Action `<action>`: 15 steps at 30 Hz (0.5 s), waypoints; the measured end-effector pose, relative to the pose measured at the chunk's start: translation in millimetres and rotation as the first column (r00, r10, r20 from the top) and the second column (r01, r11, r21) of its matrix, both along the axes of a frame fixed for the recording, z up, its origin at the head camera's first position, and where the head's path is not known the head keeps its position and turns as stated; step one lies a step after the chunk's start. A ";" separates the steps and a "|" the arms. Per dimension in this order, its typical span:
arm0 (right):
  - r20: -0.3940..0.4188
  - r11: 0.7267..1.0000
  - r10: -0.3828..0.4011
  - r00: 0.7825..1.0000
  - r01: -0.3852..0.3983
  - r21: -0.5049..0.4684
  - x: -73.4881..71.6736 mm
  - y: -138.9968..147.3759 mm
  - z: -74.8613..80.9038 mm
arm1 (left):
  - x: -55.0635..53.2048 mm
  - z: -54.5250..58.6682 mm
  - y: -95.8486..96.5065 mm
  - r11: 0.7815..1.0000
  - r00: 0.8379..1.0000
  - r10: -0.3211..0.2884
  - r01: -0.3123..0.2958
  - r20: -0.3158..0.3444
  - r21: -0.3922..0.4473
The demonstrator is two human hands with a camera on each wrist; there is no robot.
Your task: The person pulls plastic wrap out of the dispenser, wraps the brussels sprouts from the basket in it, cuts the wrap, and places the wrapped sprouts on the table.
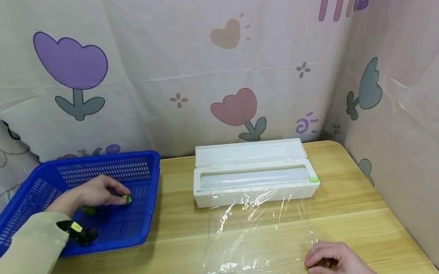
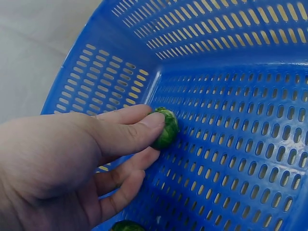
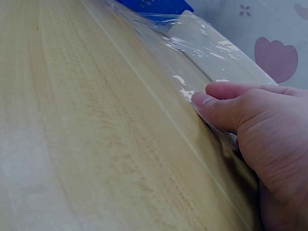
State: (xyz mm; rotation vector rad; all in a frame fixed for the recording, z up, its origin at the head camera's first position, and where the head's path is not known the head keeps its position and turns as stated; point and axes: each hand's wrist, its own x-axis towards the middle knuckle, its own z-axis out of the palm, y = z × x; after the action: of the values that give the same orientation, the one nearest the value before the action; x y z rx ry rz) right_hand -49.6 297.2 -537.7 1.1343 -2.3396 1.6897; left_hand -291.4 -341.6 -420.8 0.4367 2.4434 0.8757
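Note:
Inside the blue plastic basket (image 1: 141, 158), my left hand (image 1: 99, 191) pinches a Brussels sprout (image 2: 166, 129) between thumb and fingers. Another green sprout (image 1: 89, 210) lies on the basket floor below that hand, and only its edge shows in the left wrist view. My right hand (image 1: 340, 263) pinches the front right corner of a sheet of clear plastic wrap (image 1: 261, 247). The wrap runs back over the table to a white dispenser box (image 1: 256, 195), whose lid (image 1: 248, 152) stands raised at the back. In the box lies the roll (image 1: 253, 177).
The basket fills the left back part of the wooden table (image 1: 173, 272). A patterned cloth (image 1: 170, 57) hangs behind the table and along its sides. A green piece (image 1: 313, 179) sits at the right end of the box's front edge.

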 end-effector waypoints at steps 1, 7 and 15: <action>-0.001 1.000 0.002 1.000 -0.002 -0.001 0.1 0.0 -0.3 | 0.3 0.2 0.5 1.000 1.000 0.004 -0.004 0.004 -0.001; -0.007 1.000 0.002 1.000 -0.002 0.003 0.4 -0.5 1.5 | 2.0 4.1 0.9 1.000 1.000 0.004 -0.004 -0.003 0.014; 0.028 0.999 -0.020 0.999 0.019 0.027 1.4 1.0 2.4 | 8.1 13.6 1.8 0.998 0.999 0.027 -0.026 -0.020 0.057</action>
State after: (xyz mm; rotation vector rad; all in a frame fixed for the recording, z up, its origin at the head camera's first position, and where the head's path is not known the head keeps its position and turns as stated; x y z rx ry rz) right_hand -48.2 298.3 -535.3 1.0951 -2.3886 1.6849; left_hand -283.3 -339.8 -407.2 0.4372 2.4529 0.9584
